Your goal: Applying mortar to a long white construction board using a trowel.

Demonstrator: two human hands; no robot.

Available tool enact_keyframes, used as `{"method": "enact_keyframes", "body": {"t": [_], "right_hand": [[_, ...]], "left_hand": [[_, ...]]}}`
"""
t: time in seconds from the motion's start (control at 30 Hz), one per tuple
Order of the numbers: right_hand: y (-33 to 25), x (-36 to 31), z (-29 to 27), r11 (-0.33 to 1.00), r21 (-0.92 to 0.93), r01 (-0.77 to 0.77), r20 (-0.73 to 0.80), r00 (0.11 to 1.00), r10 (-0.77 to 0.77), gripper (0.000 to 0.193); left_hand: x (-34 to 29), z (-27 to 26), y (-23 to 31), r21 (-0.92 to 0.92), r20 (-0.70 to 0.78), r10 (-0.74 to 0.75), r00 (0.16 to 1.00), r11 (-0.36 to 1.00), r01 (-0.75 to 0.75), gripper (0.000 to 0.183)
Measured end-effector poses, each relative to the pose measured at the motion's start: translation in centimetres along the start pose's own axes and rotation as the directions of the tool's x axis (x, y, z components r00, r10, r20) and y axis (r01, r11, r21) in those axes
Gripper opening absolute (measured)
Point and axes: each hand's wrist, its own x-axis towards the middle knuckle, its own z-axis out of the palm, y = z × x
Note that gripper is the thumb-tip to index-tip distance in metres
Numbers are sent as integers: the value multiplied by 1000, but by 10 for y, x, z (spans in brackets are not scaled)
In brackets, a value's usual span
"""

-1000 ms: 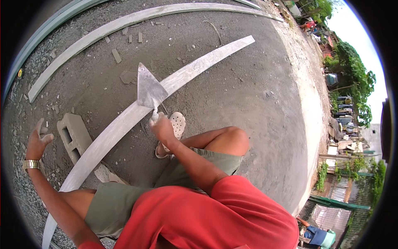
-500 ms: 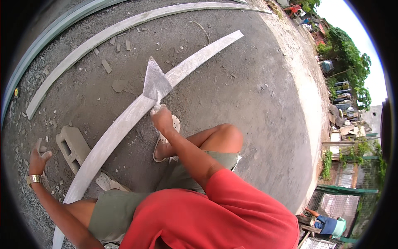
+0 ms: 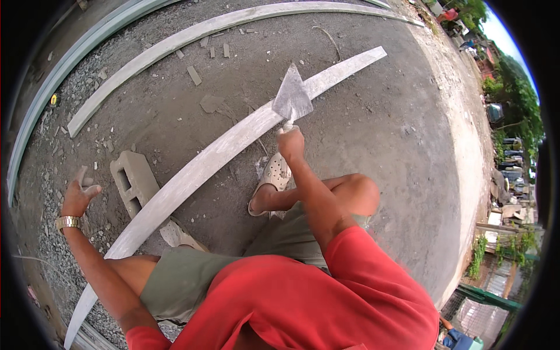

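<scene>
My right hand [image 3: 290, 143] is closed round the handle of a pointed metal trowel [image 3: 293, 98]. The trowel's triangular blade lies over a long pale board [image 3: 201, 166], toward its far right end; whether it touches the surface I cannot tell. My left hand [image 3: 80, 195], whitish at the fingertips, is raised at the left with fingers apart and nothing in them. A grey hollow concrete block [image 3: 146, 172] lies between that hand and the board, against the board's side or partly under it. My feet are on either side of the board.
Another long pale strip [image 3: 175, 41] lies farther off, with greenish-grey lengths [image 3: 64, 73] beyond it. Broken chips [image 3: 194, 76] and gravel [image 3: 58, 233] litter the ground. A small yellow object [image 3: 54, 100] sits at the far left. At lower right, a person [image 3: 458, 338] is beside a wire fence.
The trowel in my right hand has moved along the board toward its far right end. The whole view has shifted, so the ground things appear farther right. My left hand stays empty.
</scene>
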Motion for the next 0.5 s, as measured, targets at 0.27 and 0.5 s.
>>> {"method": "enact_keyframes", "body": {"t": [0.27,0.5], "right_hand": [[-26,-54,14,970,-113,213,302,938,-171,33],[0,12,3,998,-39,42,58,998,-40,34]], "left_hand": [[-1,-1,10,-110,38,-7,999,994,11,78],[-3,-7,31,-29,41,-10,999,1000,11,78]]}}
